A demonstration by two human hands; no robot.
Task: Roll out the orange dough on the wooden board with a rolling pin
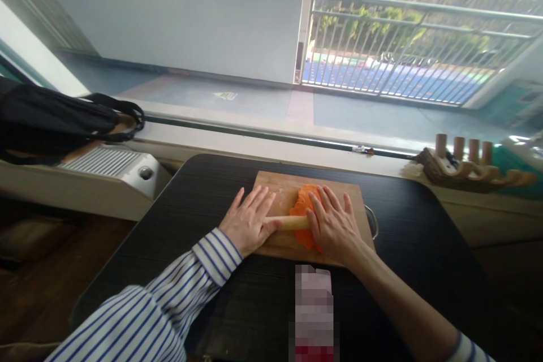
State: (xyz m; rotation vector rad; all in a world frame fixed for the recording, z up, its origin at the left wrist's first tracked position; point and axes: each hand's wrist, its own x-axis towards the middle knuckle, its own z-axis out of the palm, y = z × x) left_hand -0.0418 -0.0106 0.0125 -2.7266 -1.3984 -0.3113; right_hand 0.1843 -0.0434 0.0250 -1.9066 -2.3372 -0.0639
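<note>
A pale wooden rolling pin (288,223) lies crosswise over a flattened sheet of orange dough-like material (303,201) on a wooden cutting board (275,246). My left hand (250,220) rests palm down over the pin's left end, its fingers stretched out and its thumb along the pin. On the right end lies my right hand (333,223), also palm down with fingers spread, partly over the orange sheet. Both hands press on the pin from above without wrapping round it. The pin's two ends are hidden under the hands.
The board, with a metal handle (372,222) at its right, lies on a black table (203,198). A pixelated patch (314,311) covers something near the front. A black bag (55,119) sits at left; a wooden rack (466,164) stands on the right sill.
</note>
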